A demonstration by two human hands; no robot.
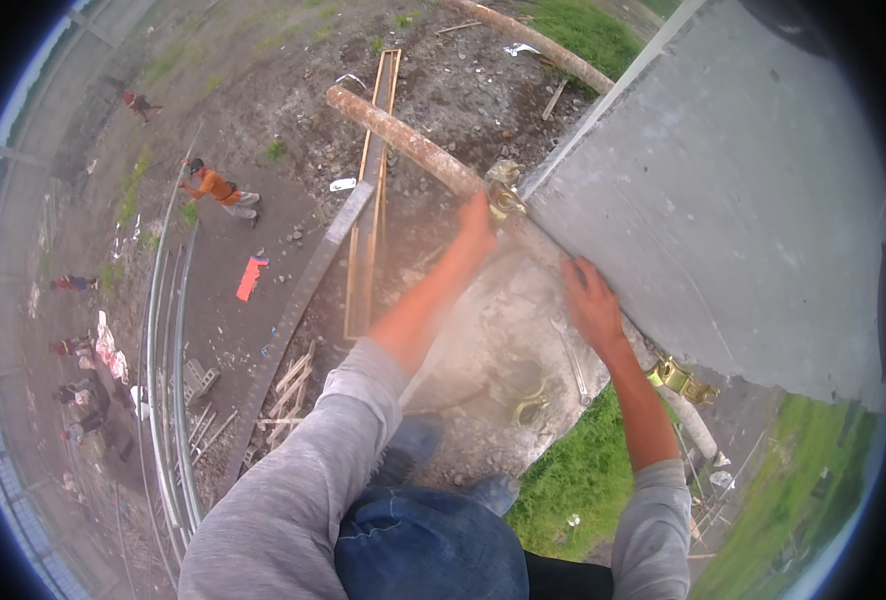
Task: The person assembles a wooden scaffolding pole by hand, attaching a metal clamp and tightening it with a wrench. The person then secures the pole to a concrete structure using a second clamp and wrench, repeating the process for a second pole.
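Observation:
A rusty scaffold pipe (413, 145) runs slantwise along the foot of a grey concrete block (733, 200). My left hand (477, 224) is closed over the pipe, right beside a brass-coloured scaffold clamp (506, 202); its fingers are partly hidden. Farther down the pipe, my right hand (593, 298) lies with fingers stretched out against the pipe and the block's lower edge. A second brass-coloured clamp (675, 379) sits on the pipe beyond my right hand. On the dusty concrete ledge (473, 345) are a wrench (572, 362) and a loose clamp (528, 392).
The ledge stands high above the ground, with grass (578, 470) below its right edge. At left are a long beam (303, 325), a narrow wooden frame (363, 260) and several metal pipes (170, 400). A person in orange (218, 188) and several others are on the ground.

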